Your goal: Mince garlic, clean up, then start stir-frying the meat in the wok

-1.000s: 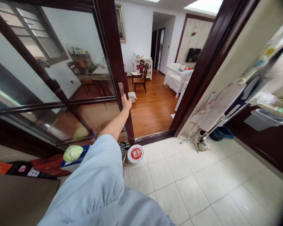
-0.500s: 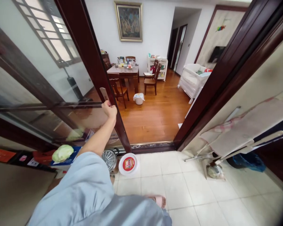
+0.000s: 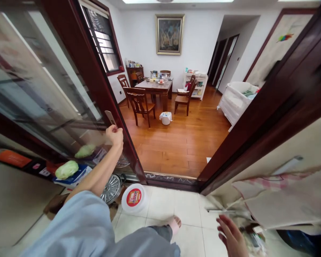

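My left hand (image 3: 115, 135) is closed around the handle (image 3: 110, 117) on the dark edge of the sliding door (image 3: 96, 89); my fingers hide the handle's lower end. My right hand (image 3: 231, 235) hangs open at the bottom edge, wrist cut off, blurred clutter beside it. By the door's foot a white tub (image 3: 134, 197) sits lidded, contents unseen.

The left hand (image 3: 115, 135) grips the handle (image 3: 110, 117) on the sliding door (image 3: 93, 82). On the floor straight below the grip sits a pan (image 3: 111, 187), with a tub (image 3: 134, 197) to its right and a cabbage (image 3: 66, 169) on a box (image 3: 79, 175) to its left. Beyond the grip a chair (image 3: 140, 103) stands before the table (image 3: 157, 85), a bin (image 3: 165, 118) lies right of the chair, and the right hand (image 3: 232, 237) hangs loose, low and far right.
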Tool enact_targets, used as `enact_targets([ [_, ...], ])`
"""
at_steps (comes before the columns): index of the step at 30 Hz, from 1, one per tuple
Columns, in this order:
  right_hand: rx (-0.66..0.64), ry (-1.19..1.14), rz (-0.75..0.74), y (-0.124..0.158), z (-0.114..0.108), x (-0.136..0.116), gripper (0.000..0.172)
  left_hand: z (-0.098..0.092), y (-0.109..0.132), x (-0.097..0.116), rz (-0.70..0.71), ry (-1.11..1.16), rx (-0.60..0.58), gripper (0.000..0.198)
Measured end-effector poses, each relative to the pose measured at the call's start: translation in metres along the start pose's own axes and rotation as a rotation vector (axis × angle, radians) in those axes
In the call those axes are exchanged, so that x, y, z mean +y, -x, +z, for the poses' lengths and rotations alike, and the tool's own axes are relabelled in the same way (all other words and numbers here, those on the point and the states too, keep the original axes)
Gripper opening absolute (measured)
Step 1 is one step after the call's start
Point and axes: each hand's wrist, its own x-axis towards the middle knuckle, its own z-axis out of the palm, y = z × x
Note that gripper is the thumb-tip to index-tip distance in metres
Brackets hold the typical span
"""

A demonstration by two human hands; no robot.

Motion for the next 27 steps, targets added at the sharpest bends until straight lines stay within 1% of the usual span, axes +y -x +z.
enact_targets([
  [2, -0.136, -0.021, -0.027, -0.030, 0.029, -0.034, 0.051, 0.007, 0.015, 0.006, -0.006, 0.019, 0.027, 0.021],
  [5, -0.384, -0.031, -0.152, -0.052, 0.080, -0.078, 0.048, 0.016, 0.043, 0.020, 0.010, 0.041, 0.055, 0.022],
  [7, -0.547, -0.027, -0.221, -0.058, 0.110, -0.099, 0.045, 0.020, 0.064, 0.029, 0.043, 0.056, 0.056, 0.022],
  [8, -0.606, -0.017, -0.253, -0.061, 0.123, -0.106, 0.044, 0.021, 0.075, 0.033, 0.066, 0.067, 0.040, 0.021],
  [11, -0.691, 0.063, -0.384, -0.069, 0.158, -0.124, 0.040, 0.023, 0.107, 0.043, 0.129, 0.108, -0.049, 0.020],
  [14, -0.705, 0.173, -0.640, -0.071, 0.188, -0.145, 0.038, 0.025, 0.137, 0.052, 0.183, 0.147, -0.151, 0.023],
  [17, -0.671, 0.264, -0.942, -0.067, 0.211, -0.176, 0.049, 0.030, 0.167, 0.065, 0.233, 0.148, -0.261, 0.025],
  [19, -0.643, 0.325, -1.102, -0.063, 0.221, -0.198, 0.056, 0.035, 0.187, 0.075, 0.275, 0.131, -0.353, 0.028],
  [21, -0.598, 0.389, -1.194, -0.060, 0.226, -0.217, 0.060, 0.041, 0.206, 0.085, 0.333, 0.150, -0.446, 0.033],
  [23, -0.541, 0.463, -1.230, -0.060, 0.225, -0.232, 0.061, 0.046, 0.222, 0.093, 0.425, 0.181, -0.537, 0.038],
  [25, -0.463, 0.550, -1.248, -0.063, 0.218, -0.244, 0.057, 0.052, 0.232, 0.098, 0.568, 0.159, -0.614, 0.034],
  [27, -0.364, 0.638, -1.261, -0.072, 0.206, -0.252, 0.050, 0.061, 0.238, 0.100, 0.748, 0.096, -0.673, 0.023],
])
